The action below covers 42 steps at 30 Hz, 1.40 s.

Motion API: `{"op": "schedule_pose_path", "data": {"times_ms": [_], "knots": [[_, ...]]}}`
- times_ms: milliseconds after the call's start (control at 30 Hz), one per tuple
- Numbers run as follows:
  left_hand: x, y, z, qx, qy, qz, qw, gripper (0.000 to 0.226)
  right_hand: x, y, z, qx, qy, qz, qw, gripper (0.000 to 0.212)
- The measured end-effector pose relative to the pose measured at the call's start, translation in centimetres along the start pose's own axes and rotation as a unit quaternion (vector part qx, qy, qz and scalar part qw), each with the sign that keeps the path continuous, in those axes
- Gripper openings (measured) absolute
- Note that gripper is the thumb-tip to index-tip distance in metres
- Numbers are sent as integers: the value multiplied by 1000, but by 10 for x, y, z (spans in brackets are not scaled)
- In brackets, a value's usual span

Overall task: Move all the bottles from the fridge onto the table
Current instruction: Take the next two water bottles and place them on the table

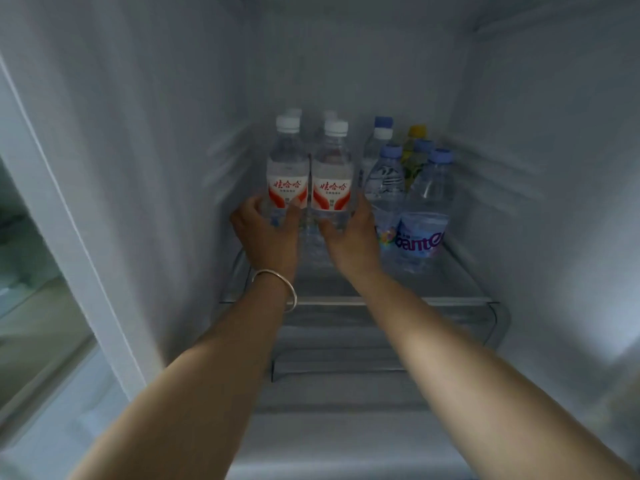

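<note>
Both my arms reach into the open fridge. My left hand [266, 233] wraps the base of a clear white-capped bottle with a red and white label [287, 174]. My right hand [349, 237] grips the base of a matching bottle [332, 178] right beside it. Both bottles stand upright above the glass shelf [467, 282]. Two more white caps [329, 116] show behind them. To the right stand several blue-capped water bottles [424, 209] and, at the back, a yellow-capped bottle [416, 133].
White fridge walls close in on the left [156, 168] and right [554, 168]. The shelf's front rim [381, 301] runs under my wrists, with a lower shelf [346, 358] beneath it. The fridge's left edge frame [69, 237] slants down at the left.
</note>
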State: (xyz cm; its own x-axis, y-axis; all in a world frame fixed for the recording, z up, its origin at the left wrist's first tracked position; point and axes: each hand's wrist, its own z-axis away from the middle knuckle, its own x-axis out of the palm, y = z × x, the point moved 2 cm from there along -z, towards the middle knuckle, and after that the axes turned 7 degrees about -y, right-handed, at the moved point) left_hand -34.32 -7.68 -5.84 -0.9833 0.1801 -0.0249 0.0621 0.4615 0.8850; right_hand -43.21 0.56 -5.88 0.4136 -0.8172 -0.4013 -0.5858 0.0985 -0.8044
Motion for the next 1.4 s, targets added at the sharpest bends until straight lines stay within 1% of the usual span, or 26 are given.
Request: {"op": "schedule_pose_path", "data": {"times_ms": [67, 133, 167, 233, 300, 333, 433, 500, 600, 667, 733, 767, 833, 900, 933, 1033, 1067, 1133, 1200, 1233, 1300, 1333, 1367, 1400], "knots": [[5, -2, -7, -6, -10, 8, 1000, 64, 5, 0, -9, -5, 3, -41, 999, 82], [9, -4, -15, -41, -33, 64, 997, 72, 12, 2, -18, 10, 11, -77, 997, 85], [11, -5, -19, -53, -50, 83, 994, 68, 16, 2, -21, 19, 15, -96, 995, 87], [11, -7, -26, -45, -82, 84, 992, 52, 23, 4, -27, 26, 25, -131, 991, 87], [11, -10, -29, -37, -106, 94, 989, 42, 26, 5, -26, 19, 44, -149, 988, 79], [12, -12, -30, -47, -123, 105, 986, 42, 26, 5, -25, 16, 48, -154, 987, 75], [15, -22, -34, -62, -159, 137, 976, 55, 27, 9, -21, 16, 49, -139, 989, 75], [14, -24, -35, -54, -153, 154, 975, 63, 25, 10, -19, 3, 51, -136, 989, 69], [11, -22, -32, -64, -131, 160, 976, 73, 25, 12, -22, -5, 51, -156, 986, 58], [7, -18, -28, -63, -125, 162, 977, 78, 26, 10, -19, -11, 57, -174, 983, 58], [2, -9, -26, -57, -136, 155, 977, 84, 24, 6, -15, -12, 55, -201, 978, 59], [-1, -1, -24, -52, -144, 145, 978, 84, 21, 2, -12, -14, 49, -216, 975, 54], [-8, 18, -16, -44, -146, 129, 980, 80, 11, -6, -7, -26, 42, -244, 968, 44], [-16, 37, -3, -37, -168, 129, 977, 74, -5, -16, 0, -37, 50, -247, 967, 46], [-20, 47, 7, -34, -188, 131, 973, 65, -13, -22, 8, -42, 54, -249, 966, 47], [-36, 69, 40, -12, -236, 158, 959, 18, -35, -38, 42, -48, 58, -256, 964, 44], [-44, 73, 53, -7, -248, 167, 954, 15, -41, -42, 56, -44, 62, -252, 965, 45], [-61, 80, 80, -4, -288, 189, 939, 18, -52, -50, 91, -31, 79, -246, 966, 56], [-80, 80, 109, -19, -324, 192, 926, 24, -60, -54, 131, -22, 93, -227, 969, 60], [-91, 79, 124, -33, -325, 185, 927, 33, -63, -56, 152, -14, 96, -215, 972, 58], [-111, 76, 154, -62, -315, 169, 932, 61, -69, -59, 194, 15, 103, -193, 976, 47], [-121, 74, 171, -75, -315, 161, 932, 69, -72, -59, 215, 35, 105, -182, 977, 41], [-131, 71, 188, -90, -323, 157, 929, 68, -74, -57, 235, 57, 104, -174, 978, 37], [-141, 68, 207, -108, -334, 154, 924, 61, -77, -53, 255, 81, 96, -171, 977, 36]]}}
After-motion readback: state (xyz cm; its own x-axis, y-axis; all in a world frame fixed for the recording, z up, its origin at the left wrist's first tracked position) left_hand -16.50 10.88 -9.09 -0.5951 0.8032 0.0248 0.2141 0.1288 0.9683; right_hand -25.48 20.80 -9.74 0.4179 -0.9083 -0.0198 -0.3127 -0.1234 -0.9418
